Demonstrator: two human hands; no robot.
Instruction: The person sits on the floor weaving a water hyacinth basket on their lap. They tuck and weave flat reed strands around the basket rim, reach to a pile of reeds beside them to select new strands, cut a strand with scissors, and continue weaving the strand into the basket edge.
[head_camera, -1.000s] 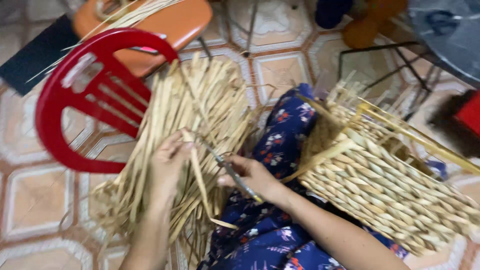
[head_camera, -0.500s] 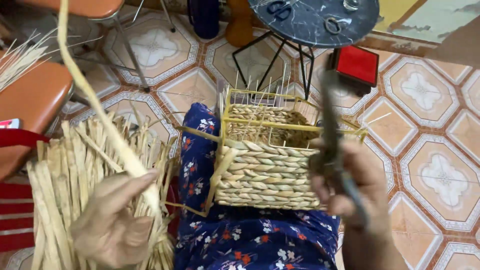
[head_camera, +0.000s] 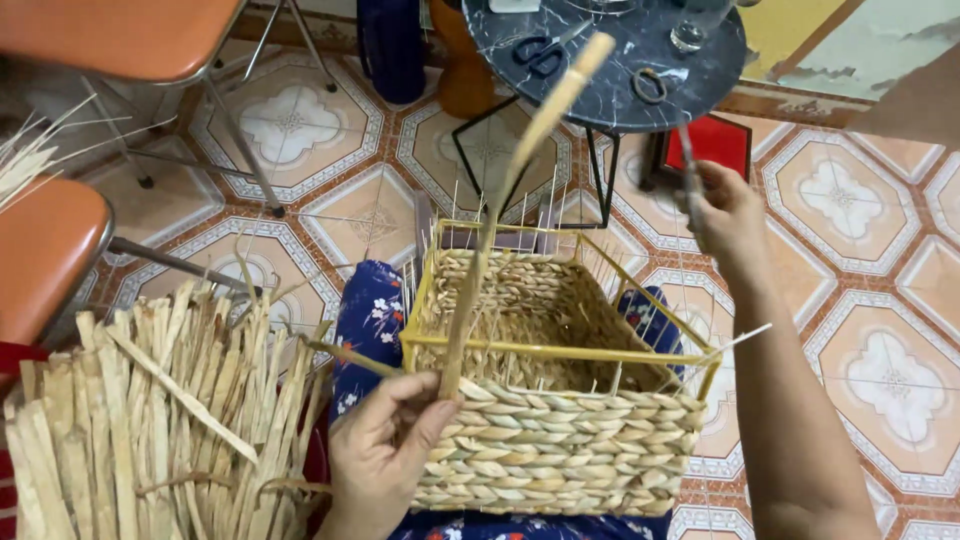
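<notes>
A half-woven straw basket (head_camera: 560, 440) on a yellow wire frame rests on my lap, over blue flowered cloth (head_camera: 366, 322). My left hand (head_camera: 385, 440) pinches the lower end of a long pale straw strip (head_camera: 505, 205) that rises upright in front of the basket's near left corner. My right hand (head_camera: 728, 215) is raised beyond the basket's right side, near the round table, gripping a thin metal tool (head_camera: 690, 170) that points up. The tool is blurred.
A thick bundle of dried straw strips (head_camera: 160, 420) lies at my left. Orange-seated chairs (head_camera: 55, 245) stand at left. A dark round marble-look table (head_camera: 620, 60) with scissors (head_camera: 545, 48) on top stands ahead, a red box (head_camera: 715, 145) beneath it. Patterned floor tiles lie all around.
My view has swung from the straw bundle to the basket. My left hand has carried one strip over to the basket's front. My right hand has lifted the tool up and away to the right.
</notes>
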